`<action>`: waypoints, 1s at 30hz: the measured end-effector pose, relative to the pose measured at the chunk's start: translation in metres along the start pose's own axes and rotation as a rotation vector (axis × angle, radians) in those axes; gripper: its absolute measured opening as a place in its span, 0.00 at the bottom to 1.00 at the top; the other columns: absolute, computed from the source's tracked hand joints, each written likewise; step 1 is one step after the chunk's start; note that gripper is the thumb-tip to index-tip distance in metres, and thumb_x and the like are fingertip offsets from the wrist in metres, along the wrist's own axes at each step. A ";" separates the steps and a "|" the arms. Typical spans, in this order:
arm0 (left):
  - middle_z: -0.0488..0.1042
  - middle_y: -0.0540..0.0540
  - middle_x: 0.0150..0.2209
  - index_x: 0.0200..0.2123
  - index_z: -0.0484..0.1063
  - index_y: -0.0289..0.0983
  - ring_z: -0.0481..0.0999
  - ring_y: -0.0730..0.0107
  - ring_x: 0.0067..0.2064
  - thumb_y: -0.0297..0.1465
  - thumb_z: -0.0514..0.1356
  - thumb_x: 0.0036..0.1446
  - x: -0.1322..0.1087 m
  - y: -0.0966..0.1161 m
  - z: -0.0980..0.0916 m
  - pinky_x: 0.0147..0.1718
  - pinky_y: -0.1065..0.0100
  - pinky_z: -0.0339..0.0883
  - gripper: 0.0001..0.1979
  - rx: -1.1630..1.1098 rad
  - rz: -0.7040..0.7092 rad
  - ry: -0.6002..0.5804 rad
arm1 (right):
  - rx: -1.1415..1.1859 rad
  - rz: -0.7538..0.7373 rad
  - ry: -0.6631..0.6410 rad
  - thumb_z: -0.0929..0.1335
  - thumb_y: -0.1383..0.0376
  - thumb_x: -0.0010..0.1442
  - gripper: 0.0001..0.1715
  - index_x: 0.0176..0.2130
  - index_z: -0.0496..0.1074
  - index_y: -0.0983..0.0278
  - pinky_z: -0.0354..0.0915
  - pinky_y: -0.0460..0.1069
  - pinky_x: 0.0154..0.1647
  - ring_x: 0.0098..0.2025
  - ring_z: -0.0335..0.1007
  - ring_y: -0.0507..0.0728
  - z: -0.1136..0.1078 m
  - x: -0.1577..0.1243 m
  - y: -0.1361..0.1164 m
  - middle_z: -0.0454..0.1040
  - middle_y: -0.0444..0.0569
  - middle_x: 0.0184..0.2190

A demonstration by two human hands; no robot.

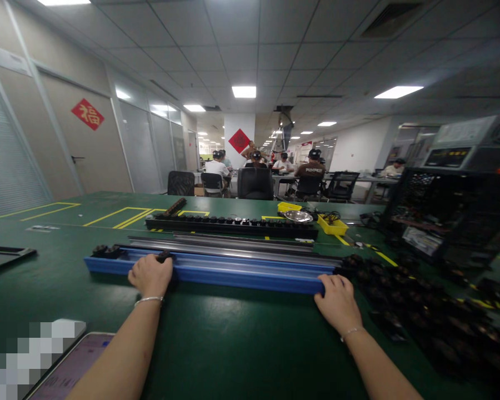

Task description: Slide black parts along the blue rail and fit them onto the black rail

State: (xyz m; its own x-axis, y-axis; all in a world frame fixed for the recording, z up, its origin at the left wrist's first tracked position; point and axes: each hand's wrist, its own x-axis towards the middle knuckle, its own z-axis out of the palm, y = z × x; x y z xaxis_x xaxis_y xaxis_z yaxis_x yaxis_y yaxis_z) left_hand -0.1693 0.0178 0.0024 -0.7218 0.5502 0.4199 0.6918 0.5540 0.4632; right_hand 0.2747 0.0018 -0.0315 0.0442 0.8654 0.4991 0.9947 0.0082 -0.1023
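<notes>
Fingers of left hand (pixel 150 275) bend over the blue channel (pixel 250 276), beside a small black part (pixel 164 256); cannot tell whether they grip it. Right hand (pixel 339 300) clasps the channel's right end, fingers closed over the edge. Channel lies crosswise on the green table (pixel 233 339), black blocks (pixel 107 251) at its left end. Just behind: metal strips (pixel 233 248), then a black rail (pixel 233 228). Dark pile (pixel 433 311) at right.

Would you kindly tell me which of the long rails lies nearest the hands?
The blue rail; the left hand and right hand are on it, while the grey rails and black rail lie farther back.
</notes>
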 end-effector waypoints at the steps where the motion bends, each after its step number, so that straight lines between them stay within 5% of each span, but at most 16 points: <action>1: 0.72 0.35 0.43 0.39 0.71 0.35 0.66 0.50 0.49 0.41 0.51 0.50 0.000 0.000 0.000 0.48 0.55 0.55 0.20 -0.001 -0.001 -0.007 | 0.003 0.004 -0.003 0.61 0.68 0.50 0.19 0.43 0.70 0.63 0.54 0.56 0.53 0.54 0.53 0.63 0.000 0.000 0.000 0.70 0.52 0.43; 30: 0.73 0.38 0.40 0.38 0.73 0.35 0.70 0.52 0.46 0.43 0.54 0.48 0.000 0.000 -0.001 0.41 0.60 0.60 0.20 0.013 0.065 -0.063 | 0.016 0.030 -0.059 0.61 0.67 0.51 0.20 0.44 0.69 0.63 0.56 0.57 0.50 0.55 0.52 0.64 -0.002 0.001 -0.001 0.69 0.52 0.45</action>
State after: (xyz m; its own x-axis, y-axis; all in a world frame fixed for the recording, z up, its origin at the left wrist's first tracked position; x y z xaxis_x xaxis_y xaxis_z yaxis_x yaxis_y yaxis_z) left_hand -0.1696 0.0175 0.0031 -0.6730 0.6233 0.3983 0.7375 0.5237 0.4265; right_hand 0.2740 0.0013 -0.0295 0.0682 0.8933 0.4442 0.9913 -0.0106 -0.1309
